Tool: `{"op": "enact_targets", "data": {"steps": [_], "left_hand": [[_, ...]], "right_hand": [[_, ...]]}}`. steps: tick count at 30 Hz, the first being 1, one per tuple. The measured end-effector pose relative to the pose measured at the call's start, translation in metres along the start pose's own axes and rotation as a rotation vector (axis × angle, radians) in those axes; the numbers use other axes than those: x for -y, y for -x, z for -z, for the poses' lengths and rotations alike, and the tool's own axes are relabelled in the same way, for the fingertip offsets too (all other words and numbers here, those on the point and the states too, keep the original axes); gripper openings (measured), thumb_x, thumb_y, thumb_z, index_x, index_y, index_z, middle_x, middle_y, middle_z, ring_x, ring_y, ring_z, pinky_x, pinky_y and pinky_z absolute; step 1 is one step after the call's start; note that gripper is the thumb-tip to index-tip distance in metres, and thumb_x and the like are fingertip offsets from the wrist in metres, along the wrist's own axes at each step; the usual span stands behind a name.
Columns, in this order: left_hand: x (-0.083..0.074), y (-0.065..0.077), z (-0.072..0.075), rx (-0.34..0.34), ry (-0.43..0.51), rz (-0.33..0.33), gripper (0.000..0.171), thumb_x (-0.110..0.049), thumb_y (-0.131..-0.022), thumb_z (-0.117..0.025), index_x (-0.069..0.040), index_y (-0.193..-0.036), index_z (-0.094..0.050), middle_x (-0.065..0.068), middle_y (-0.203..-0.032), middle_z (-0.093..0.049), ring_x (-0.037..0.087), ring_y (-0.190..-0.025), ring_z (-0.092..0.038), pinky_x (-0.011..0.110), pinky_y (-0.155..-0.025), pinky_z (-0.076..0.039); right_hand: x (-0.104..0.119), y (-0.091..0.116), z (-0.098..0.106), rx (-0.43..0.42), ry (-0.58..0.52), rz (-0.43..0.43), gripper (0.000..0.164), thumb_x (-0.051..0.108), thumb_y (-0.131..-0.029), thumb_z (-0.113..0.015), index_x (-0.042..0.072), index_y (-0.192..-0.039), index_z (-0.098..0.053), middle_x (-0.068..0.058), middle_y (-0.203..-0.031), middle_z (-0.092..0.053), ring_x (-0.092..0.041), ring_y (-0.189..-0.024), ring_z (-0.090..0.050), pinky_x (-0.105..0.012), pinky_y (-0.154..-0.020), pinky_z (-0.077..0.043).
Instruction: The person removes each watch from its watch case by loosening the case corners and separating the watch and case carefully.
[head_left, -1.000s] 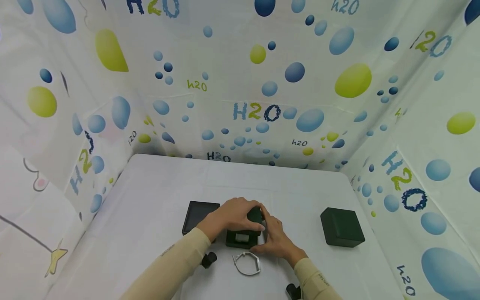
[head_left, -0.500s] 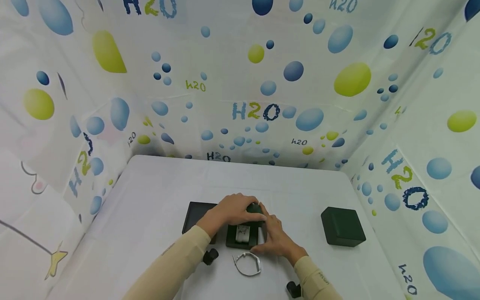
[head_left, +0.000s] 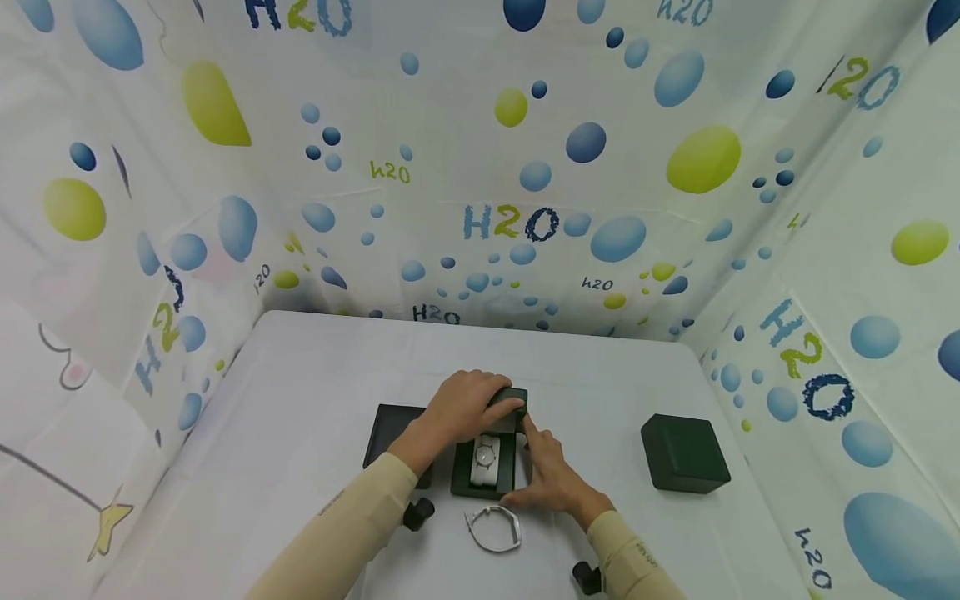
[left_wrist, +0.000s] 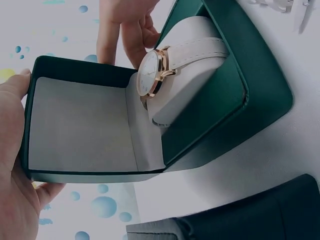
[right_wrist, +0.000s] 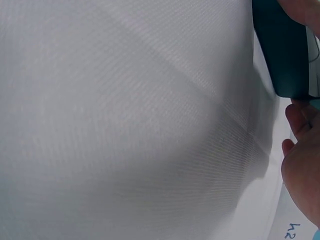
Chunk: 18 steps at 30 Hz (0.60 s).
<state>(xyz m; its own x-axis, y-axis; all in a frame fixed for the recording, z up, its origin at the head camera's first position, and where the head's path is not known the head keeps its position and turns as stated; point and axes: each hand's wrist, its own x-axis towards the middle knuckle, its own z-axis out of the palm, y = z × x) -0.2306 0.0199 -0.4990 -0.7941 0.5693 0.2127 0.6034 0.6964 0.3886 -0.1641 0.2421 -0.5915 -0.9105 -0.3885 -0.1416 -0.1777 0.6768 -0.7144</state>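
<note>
In the last second the left hand [head_left: 465,407] has tipped the hinged dark-green lid [left_wrist: 82,125] up and back, baring a round, white-dialled, gold-rimmed watch [left_wrist: 149,74] on a pale stitched strap. Nearest, a small black object [head_left: 587,578] lies by the beige right sleeve [head_left: 628,558]; farther on are a silver metal ring-shaped band [head_left: 517,530] and a second black object [head_left: 418,514]. Past these sits the dark-green leather-look box [left_wrist: 262,67], the watch inside it around a pale cushion [left_wrist: 184,95]. I see the left fingers grasping the lid, the right hand [head_left: 551,475] gripping the box's right side. A dark rectangular case [head_left: 393,429] lies left, a blocky green box [head_left: 684,454] well off right, and a bubble-printed white curtain [head_left: 442,108] hangs behind.
</note>
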Motion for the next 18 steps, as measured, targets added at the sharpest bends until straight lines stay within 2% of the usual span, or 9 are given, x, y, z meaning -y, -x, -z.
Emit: {"op": "enact_targets", "data": {"steps": [5, 10, 11, 13, 16, 18], "left_hand": [[0.002, 0.002, -0.002, -0.018, -0.017, -0.024, 0.054, -0.054, -0.107, -0.051, -0.014, -0.140, -0.065, 0.006, -0.135, -0.070, 0.027, -0.126, -0.065, 0.050, -0.112, -0.048], [0.003, 0.006, -0.002, -0.080, -0.020, -0.063, 0.052, -0.049, -0.106, -0.055, -0.013, -0.143, -0.063, 0.007, -0.141, -0.066, 0.029, -0.132, -0.061, 0.052, -0.115, -0.045], [0.003, 0.007, -0.002, -0.110, -0.028, -0.078, 0.051, -0.048, -0.106, -0.056, -0.013, -0.143, -0.063, 0.008, -0.143, -0.064, 0.029, -0.133, -0.060, 0.051, -0.115, -0.045], [0.002, 0.012, -0.003, -0.222, -0.036, -0.119, 0.047, -0.043, -0.105, -0.061, -0.013, -0.141, -0.064, 0.009, -0.140, -0.064, 0.028, -0.128, -0.062, 0.049, -0.110, -0.050], [-0.004, 0.024, -0.008, -0.437, -0.029, -0.232, 0.035, -0.032, -0.101, -0.070, -0.012, -0.129, -0.070, 0.009, -0.121, -0.065, 0.023, -0.102, -0.064, 0.041, -0.089, -0.055], [-0.009, 0.034, -0.014, -0.523, -0.016, -0.323, 0.025, -0.025, -0.097, -0.074, -0.012, -0.118, -0.073, 0.004, -0.105, -0.063, 0.016, -0.085, -0.058, 0.034, -0.075, -0.053]], "right_hand": [[0.003, 0.001, 0.001, 0.000, -0.004, -0.007, 0.146, 0.054, -0.069, -0.096, 0.021, -0.169, 0.005, -0.014, -0.164, -0.034, -0.042, -0.143, -0.035, -0.065, -0.113, -0.039], [0.003, 0.003, 0.000, -0.011, 0.014, -0.018, 0.146, 0.053, -0.068, -0.096, 0.018, -0.169, 0.003, -0.013, -0.165, -0.034, -0.043, -0.145, -0.034, -0.067, -0.115, -0.037], [0.004, 0.003, 0.000, -0.013, 0.017, -0.021, 0.145, 0.053, -0.068, -0.096, 0.017, -0.169, 0.003, -0.013, -0.166, -0.033, -0.044, -0.146, -0.033, -0.067, -0.115, -0.036], [0.003, 0.004, -0.001, -0.009, 0.023, -0.021, 0.145, 0.053, -0.069, -0.096, 0.017, -0.169, 0.003, -0.014, -0.166, -0.033, -0.045, -0.147, -0.032, -0.068, -0.115, -0.036], [0.003, 0.004, 0.001, -0.002, 0.029, -0.004, 0.143, 0.051, -0.071, -0.095, 0.017, -0.169, 0.004, -0.015, -0.167, -0.032, -0.045, -0.146, -0.034, -0.068, -0.116, -0.035], [0.003, 0.004, 0.002, -0.005, 0.045, 0.011, 0.143, 0.050, -0.072, -0.095, 0.016, -0.169, 0.004, -0.017, -0.165, -0.033, -0.045, -0.143, -0.037, -0.068, -0.114, -0.036]]}}
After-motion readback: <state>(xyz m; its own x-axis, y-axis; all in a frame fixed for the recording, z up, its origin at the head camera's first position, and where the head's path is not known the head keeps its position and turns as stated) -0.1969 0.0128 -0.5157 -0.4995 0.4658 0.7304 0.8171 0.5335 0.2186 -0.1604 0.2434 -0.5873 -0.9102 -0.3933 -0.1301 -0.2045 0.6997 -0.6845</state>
